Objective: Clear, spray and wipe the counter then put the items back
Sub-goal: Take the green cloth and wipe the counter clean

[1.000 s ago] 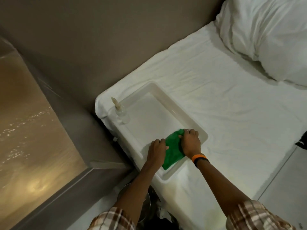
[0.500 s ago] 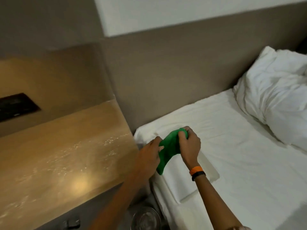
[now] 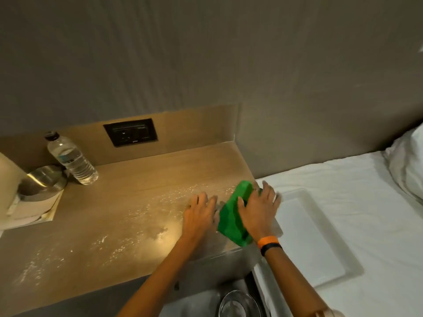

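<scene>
On wet counter [image 3: 137, 202], both hands flat, right hand [image 3: 258, 209] pressing green cloth [image 3: 233, 220], left hand [image 3: 199, 213] beside

Counter [image 3: 128, 202]: tan wood-look top, speckled with white droplets left of the grip. Green cloth [image 3: 233, 216] lies flat at its right end, both hands pressed on it. Water bottle [image 3: 72, 160] and a metal-based appliance [image 3: 34, 191] sit far left of the grip. Bed [image 3: 343, 179] right of the grip carries a white tray [image 3: 325, 225].
</scene>
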